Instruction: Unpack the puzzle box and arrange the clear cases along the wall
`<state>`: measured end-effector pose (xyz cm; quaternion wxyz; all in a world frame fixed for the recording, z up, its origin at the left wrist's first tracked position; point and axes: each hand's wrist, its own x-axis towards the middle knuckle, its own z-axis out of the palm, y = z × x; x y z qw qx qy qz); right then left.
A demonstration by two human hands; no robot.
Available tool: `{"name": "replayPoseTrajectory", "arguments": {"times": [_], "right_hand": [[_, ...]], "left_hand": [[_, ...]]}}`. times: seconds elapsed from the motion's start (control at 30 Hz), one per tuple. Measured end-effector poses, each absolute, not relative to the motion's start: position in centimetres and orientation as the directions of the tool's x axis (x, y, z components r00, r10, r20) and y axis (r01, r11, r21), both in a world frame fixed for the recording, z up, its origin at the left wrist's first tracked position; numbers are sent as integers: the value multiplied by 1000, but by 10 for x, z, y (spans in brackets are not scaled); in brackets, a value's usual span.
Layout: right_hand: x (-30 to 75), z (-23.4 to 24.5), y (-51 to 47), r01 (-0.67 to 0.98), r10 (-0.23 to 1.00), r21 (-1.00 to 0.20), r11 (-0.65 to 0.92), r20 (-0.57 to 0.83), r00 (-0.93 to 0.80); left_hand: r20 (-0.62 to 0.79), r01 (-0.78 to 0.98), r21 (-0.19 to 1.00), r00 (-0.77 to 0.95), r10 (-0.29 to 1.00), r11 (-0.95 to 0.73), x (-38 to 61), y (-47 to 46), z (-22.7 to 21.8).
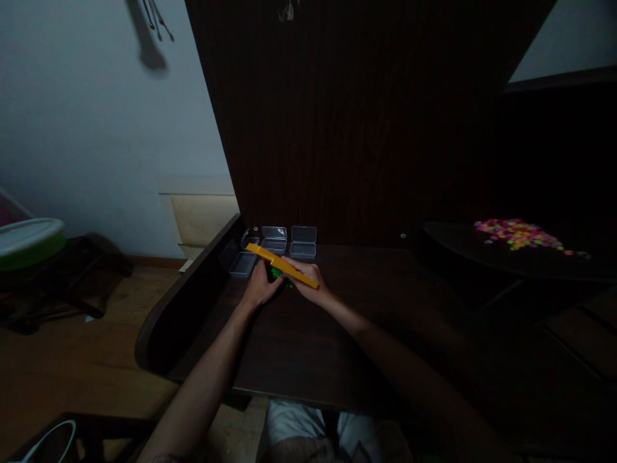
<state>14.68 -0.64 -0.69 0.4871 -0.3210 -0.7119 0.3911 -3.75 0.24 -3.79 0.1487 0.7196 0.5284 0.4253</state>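
My right hand (308, 278) grips a long flat orange strip (282, 263) that slants up to the left over the dark wooden table (308, 347). My left hand (259, 288) is curled beside it, touching a small cluster of green pieces (276, 273) that lies on the table under the strip. What the left fingers hold is hidden. Three small clear plastic boxes (274, 239) sit just beyond the hands by the back panel.
A dark tray (506, 257) at the right carries a heap of small coloured beads (518, 233). A tall dark wooden panel (357, 116) rises behind the table. On the left are a white wall, a wooden floor and a low stool (72, 270).
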Motion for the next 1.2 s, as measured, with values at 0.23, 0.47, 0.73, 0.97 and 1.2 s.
{"name": "replayPoseTrajectory", "arguments": {"times": [0.23,0.47,0.73,0.97,1.2], "right_hand": [[162,-2,3,135,937,-930,343,349,25],[250,12,4,265,934,-926,268,318,166],[325,-5,3,329,965,-942,75,152,215],[332,-28,19,215,976,-976,19,64,208],[325,-35,54,253,982,-967,9,56,182]], "left_hand": [[371,742,562,168,913,-365,-36,-9,-33],[411,857,215,354,840,-467,-24,-11,-30],[406,881,97,390,827,-463,1,5,-27],[461,910,73,333,823,-409,3,6,-28],[472,917,123,283,835,-380,-1,5,-33]]}}
